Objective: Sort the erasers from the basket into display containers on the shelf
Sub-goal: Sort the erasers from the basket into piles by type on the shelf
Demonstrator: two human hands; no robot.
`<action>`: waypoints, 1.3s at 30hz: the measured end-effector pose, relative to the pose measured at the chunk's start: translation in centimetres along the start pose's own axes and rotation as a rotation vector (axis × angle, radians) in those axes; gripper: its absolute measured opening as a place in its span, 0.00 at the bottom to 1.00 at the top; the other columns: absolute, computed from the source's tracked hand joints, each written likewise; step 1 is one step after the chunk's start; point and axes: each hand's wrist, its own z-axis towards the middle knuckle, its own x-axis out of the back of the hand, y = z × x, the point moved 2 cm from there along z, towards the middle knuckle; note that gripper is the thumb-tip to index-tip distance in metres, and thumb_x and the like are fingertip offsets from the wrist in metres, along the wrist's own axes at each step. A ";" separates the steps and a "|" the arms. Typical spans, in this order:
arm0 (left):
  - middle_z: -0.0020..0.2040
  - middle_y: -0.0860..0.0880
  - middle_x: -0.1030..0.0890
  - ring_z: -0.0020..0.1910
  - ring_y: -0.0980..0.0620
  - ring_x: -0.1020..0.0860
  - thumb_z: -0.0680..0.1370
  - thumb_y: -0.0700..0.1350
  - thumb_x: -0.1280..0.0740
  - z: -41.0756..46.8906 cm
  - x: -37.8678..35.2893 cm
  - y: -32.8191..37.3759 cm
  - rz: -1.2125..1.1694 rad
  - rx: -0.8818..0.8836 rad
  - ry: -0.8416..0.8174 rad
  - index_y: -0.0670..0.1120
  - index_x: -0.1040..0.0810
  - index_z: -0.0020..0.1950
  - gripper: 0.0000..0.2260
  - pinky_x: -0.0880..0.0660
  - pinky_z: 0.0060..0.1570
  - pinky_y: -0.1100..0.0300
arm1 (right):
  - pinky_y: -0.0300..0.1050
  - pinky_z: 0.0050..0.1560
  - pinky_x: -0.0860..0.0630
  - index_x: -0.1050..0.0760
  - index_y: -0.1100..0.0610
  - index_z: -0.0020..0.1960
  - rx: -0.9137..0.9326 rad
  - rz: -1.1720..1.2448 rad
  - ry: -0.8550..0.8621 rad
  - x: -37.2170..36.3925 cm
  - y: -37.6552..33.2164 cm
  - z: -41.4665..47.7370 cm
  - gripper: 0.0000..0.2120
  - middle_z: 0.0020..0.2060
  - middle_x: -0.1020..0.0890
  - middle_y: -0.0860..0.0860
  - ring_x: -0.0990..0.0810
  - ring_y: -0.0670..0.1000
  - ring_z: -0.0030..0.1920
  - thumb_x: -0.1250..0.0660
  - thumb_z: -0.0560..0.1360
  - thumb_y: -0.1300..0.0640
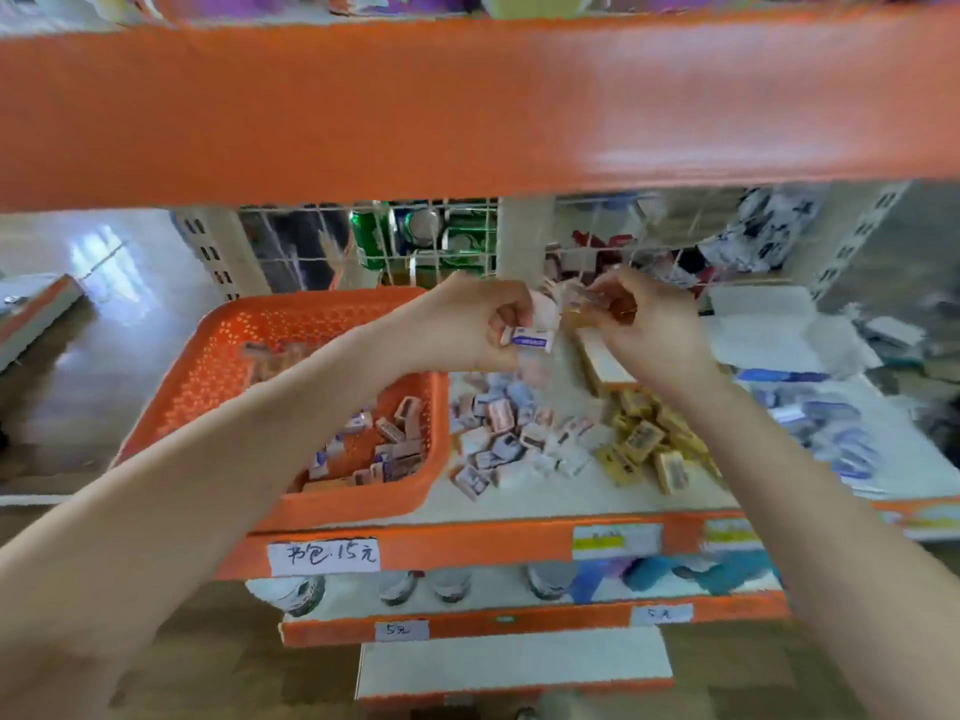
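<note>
Gripping two erasers, left hand; right hand, one.

Both forearms outstretched, left hand curled round a white eraser, right hand pinching a small blurred item.

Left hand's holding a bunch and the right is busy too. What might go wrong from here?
The left hand grips at least two white-and-blue erasers; one could slip into the yellow pile right beside the white-and-blue pile. The right hand pinches a small blurred item above them; it may drop too. The orange basket seems to jut past the shelf edge; a forearm nudge might tip it.
</note>
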 end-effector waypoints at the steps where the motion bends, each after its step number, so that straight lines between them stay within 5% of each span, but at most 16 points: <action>1: 0.46 0.52 0.21 0.45 0.53 0.24 0.72 0.49 0.30 1.4 -0.7 1.0 0.025 -0.029 -0.031 0.47 0.25 0.54 0.14 0.30 0.40 0.74 | 0.32 0.39 0.36 0.22 0.62 0.54 -0.046 -0.013 0.018 1.4 1.4 -0.5 0.10 0.45 0.17 0.55 0.21 0.52 0.43 0.31 0.74 0.60; 4: 0.45 0.53 0.21 0.45 0.52 0.23 0.71 0.46 0.30 5.3 -2.7 4.6 0.044 -0.148 -0.076 0.48 0.24 0.52 0.11 0.28 0.46 0.60 | 0.30 0.37 0.35 0.22 0.62 0.55 -0.165 -0.060 0.061 5.5 5.3 -2.5 0.10 0.42 0.19 0.52 0.22 0.53 0.41 0.32 0.74 0.61; 10: 0.46 0.53 0.20 0.46 0.55 0.23 0.69 0.45 0.28 10.6 -6.8 12.4 -0.016 -0.407 -0.178 0.51 0.24 0.49 0.11 0.26 0.46 0.57 | 0.45 0.46 0.27 0.20 0.60 0.49 -0.340 -0.229 0.165 12.2 11.5 -7.5 0.05 0.42 0.18 0.55 0.21 0.55 0.43 0.32 0.75 0.60; 15: 0.45 0.53 0.26 0.46 0.54 0.27 0.71 0.46 0.29 13.3 -10.6 16.6 0.093 -0.550 -0.258 0.47 0.23 0.54 0.12 0.32 0.46 0.61 | 0.44 0.47 0.29 0.20 0.60 0.51 -0.443 -0.340 0.131 13.9 15.3 -11.0 0.07 0.45 0.18 0.56 0.21 0.56 0.45 0.32 0.74 0.60; 19: 0.50 0.48 0.23 0.48 0.51 0.25 0.72 0.46 0.30 15.0 -13.7 17.3 0.124 -0.547 -0.320 0.46 0.22 0.55 0.13 0.30 0.50 0.58 | 0.42 0.50 0.28 0.19 0.59 0.52 -0.500 -0.316 0.038 13.1 16.6 -13.2 0.09 0.46 0.21 0.56 0.22 0.55 0.46 0.32 0.73 0.63; 24: 0.51 0.47 0.21 0.48 0.51 0.24 0.74 0.43 0.31 16.0 -16.2 17.8 0.116 -0.524 -0.283 0.44 0.21 0.57 0.12 0.31 0.48 0.62 | 0.25 0.45 0.37 0.18 0.56 0.53 -0.480 -0.291 -0.127 12.5 16.7 -14.9 0.11 0.47 0.22 0.56 0.23 0.51 0.45 0.30 0.72 0.62; 28: 0.50 0.52 0.20 0.45 0.59 0.26 0.73 0.43 0.30 15.8 -16.3 17.8 0.060 -0.541 -0.345 0.49 0.20 0.54 0.10 0.30 0.47 0.66 | 0.37 0.49 0.30 0.17 0.55 0.53 -0.432 -0.232 -0.245 12.5 16.8 -15.0 0.11 0.48 0.21 0.56 0.21 0.53 0.46 0.30 0.71 0.63; 34: 0.49 0.55 0.20 0.47 0.58 0.24 0.74 0.44 0.31 14.4 -16.0 17.2 0.099 -0.571 -0.436 0.51 0.19 0.53 0.09 0.26 0.51 0.61 | 0.35 0.47 0.33 0.19 0.54 0.55 -0.471 -0.313 -0.155 11.6 16.9 -14.3 0.11 0.48 0.21 0.55 0.22 0.52 0.47 0.31 0.74 0.59; 39: 0.53 0.52 0.21 0.48 0.58 0.26 0.75 0.42 0.32 14.0 -15.0 16.0 0.061 -0.525 -0.336 0.49 0.22 0.60 0.14 0.30 0.50 0.64 | 0.38 0.48 0.31 0.20 0.53 0.56 -0.490 -0.271 -0.099 12.4 16.2 -12.7 0.11 0.49 0.21 0.52 0.25 0.49 0.46 0.32 0.74 0.60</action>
